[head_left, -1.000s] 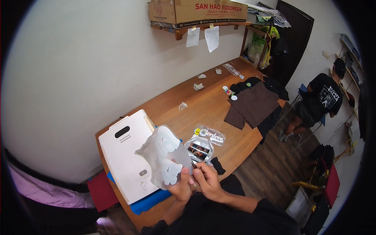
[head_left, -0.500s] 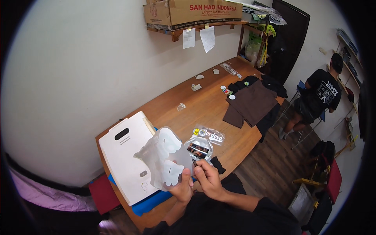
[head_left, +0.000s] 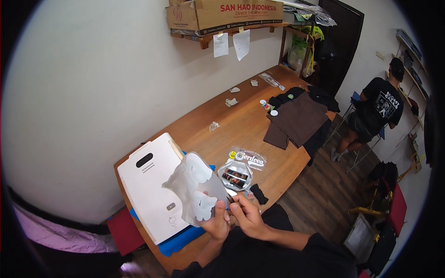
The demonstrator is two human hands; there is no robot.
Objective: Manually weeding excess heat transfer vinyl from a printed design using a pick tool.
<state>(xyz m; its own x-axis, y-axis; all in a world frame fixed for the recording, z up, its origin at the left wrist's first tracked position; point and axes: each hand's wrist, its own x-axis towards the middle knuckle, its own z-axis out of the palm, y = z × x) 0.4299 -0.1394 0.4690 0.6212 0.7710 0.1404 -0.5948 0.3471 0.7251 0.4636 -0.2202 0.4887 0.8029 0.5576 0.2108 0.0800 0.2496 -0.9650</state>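
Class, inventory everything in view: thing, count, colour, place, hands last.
Box: one, brown, on shelf
Paper notes: two, white, below shelf
Door: one, dark brown, back
Person: one, black-shirted, right
Purple cloth: one, lower left
Table: one, brown, centre
Board: one, white, table's near left
Blue cloth: one, under board
Scraps: four, pale, table's wall side
Garment: one, brown, table's far right
Black cloths: count unclear, around garment
Film sheet: one, milky, lower centre
Silver object: one, right of film sheet
Printed sheet: one, clear, beside silver object
Dark tool: one, kind unclear, film sheet's edge
Left hand: one, on film sheet
Right hand: one, on dark tool
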